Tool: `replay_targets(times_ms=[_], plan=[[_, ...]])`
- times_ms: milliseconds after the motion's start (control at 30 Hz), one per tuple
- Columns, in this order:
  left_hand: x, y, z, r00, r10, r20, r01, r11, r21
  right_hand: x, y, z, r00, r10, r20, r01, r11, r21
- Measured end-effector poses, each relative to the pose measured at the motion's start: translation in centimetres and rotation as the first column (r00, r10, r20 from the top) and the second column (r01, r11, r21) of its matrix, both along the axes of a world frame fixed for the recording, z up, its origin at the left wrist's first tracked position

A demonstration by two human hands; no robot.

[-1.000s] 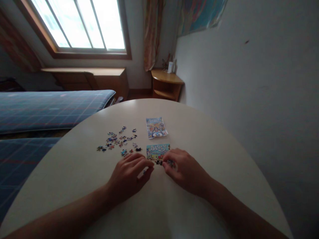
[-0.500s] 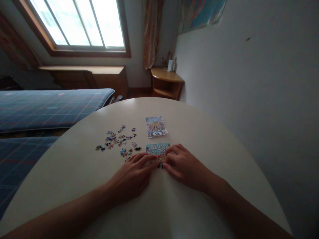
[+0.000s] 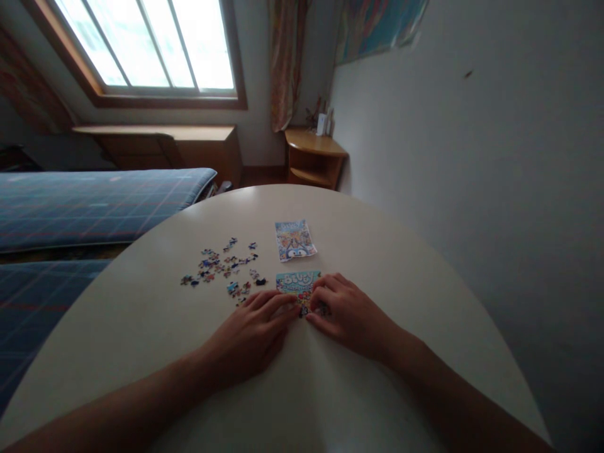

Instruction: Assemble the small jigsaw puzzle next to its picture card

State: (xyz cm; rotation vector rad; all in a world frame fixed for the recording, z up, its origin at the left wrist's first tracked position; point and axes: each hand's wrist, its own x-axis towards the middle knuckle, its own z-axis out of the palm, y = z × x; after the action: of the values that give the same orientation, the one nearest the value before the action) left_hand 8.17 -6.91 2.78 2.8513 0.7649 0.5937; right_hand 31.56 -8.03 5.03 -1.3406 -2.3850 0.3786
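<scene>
A partly assembled jigsaw puzzle (image 3: 298, 280) lies flat before me, with a teal top edge, white lettering and a colourful middle. My left hand (image 3: 259, 324) rests over its lower left part, fingers stretched out and lying flat. On the right side, my right hand (image 3: 342, 311) has curled fingers, with the thumb at the bottom edge and the fingertips on the right edge. Both hands cover parts of the puzzle's lower half. Left of it lie several loose puzzle pieces (image 3: 207, 265). Behind the puzzle is a printed picture sheet (image 3: 296, 241) with a blue dog's face.
The round white table (image 3: 377, 245) carries everything. Beyond its left edge is a bed with a blue plaid mattress (image 3: 104, 198). A wooden corner shelf (image 3: 316, 143) stands at the back, and a bare wall (image 3: 472, 157) runs along the right.
My right thumb and fingers have shifted very slightly left on the puzzle's lower right part. My left hand, the loose pieces and the picture sheet stay in place.
</scene>
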Motion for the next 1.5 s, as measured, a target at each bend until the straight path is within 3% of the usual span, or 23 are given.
replay_targets(times_ms=[200, 467, 667, 900, 1233, 1367, 1500], plan=[[-0.2, 0.0, 0.0, 1.000, -0.009, -0.024, 0.009, 1.000, 0.020, 0.0, 0.0, 0.1, 1.000, -0.017, -0.001, 0.017, 1.000, -0.014], [-0.2, 0.1, 0.1, 1.000, -0.005, -0.028, 0.006, 0.999, 0.032, 0.7, 0.3, 0.3, 0.998, 0.049, 0.038, -0.051, 0.998, 0.032], [-0.1, 0.3, 0.2, 0.998, -0.011, 0.069, 0.009, 1.000, 0.029, 1.1, 0.6, 0.5, 0.995, 0.100, 0.001, -0.100, 0.993, 0.058], [-1.5, 2.0, 0.2, 0.965, 0.236, 0.118, -0.249, 0.962, 0.108, 1.5, 1.3, -0.1, 0.991, 0.124, -0.043, -0.121, 0.990, 0.075], [-7.8, 6.9, 0.5, 0.786, 0.599, 0.154, -0.615, 0.783, 0.091, 2.1, 2.5, -1.0, 0.988, 0.142, -0.065, -0.139, 0.989, 0.047], [-9.6, 8.6, 0.2, 0.713, 0.668, 0.213, -0.678, 0.735, -0.035, 2.2, 2.7, -1.2, 0.987, 0.142, -0.068, -0.140, 0.989, 0.045], [-10.3, 9.3, -0.3, 0.692, 0.681, 0.238, -0.685, 0.724, -0.079, 2.2, 2.9, -1.4, 0.987, 0.132, -0.094, -0.128, 0.991, 0.045]])
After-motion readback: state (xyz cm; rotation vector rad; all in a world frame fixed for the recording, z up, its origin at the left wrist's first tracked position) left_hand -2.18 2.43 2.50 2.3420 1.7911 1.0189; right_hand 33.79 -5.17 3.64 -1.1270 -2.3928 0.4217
